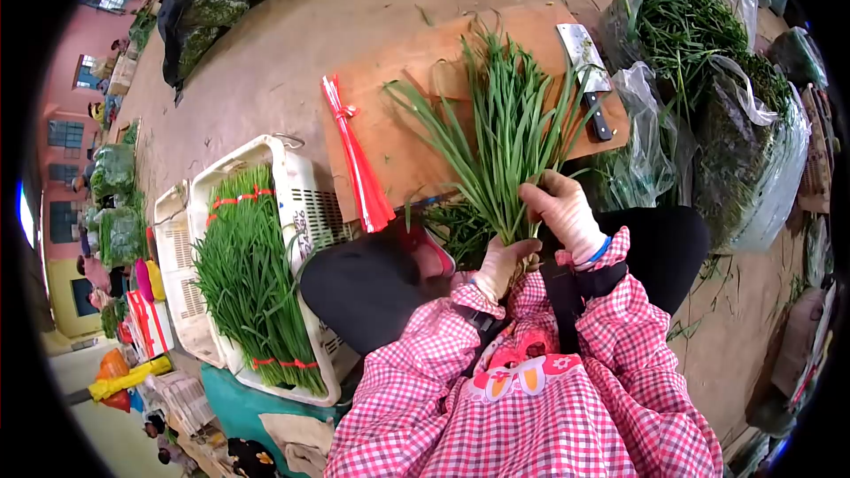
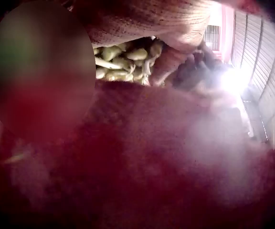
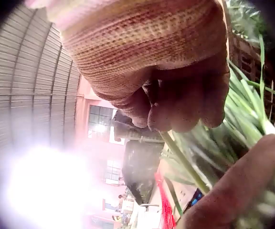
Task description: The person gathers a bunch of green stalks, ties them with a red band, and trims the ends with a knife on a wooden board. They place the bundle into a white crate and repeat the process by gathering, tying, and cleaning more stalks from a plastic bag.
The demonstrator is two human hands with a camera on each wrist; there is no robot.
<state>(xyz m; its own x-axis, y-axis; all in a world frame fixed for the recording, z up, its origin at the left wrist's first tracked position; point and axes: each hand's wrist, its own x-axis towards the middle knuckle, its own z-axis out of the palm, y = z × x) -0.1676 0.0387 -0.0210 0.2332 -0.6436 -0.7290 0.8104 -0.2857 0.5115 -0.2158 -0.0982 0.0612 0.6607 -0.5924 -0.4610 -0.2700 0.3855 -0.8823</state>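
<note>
A bunch of garlic chives (image 1: 518, 124) fans out over a brown board (image 1: 367, 80) in the head view. My left hand (image 1: 500, 267), in a fingerless knit glove, grips the bunch near its base. Pale cut ends of the stems (image 2: 123, 64) show below the glove in the left wrist view. My right hand (image 1: 565, 212), gloved the same way, is at the lower right side of the bunch. Its bent fingers and thumb pinch a single stalk (image 3: 183, 157) in the right wrist view, where the left thumb (image 3: 237, 183) lies across the bunch.
A cleaver (image 1: 582, 57) lies on the board's right side. Red and white tie strips (image 1: 359, 168) lie along its left edge. The white crate (image 1: 282, 177) at left holds red-banded chives (image 1: 257, 292). Plastic bags of greens (image 1: 686, 26) stand at right.
</note>
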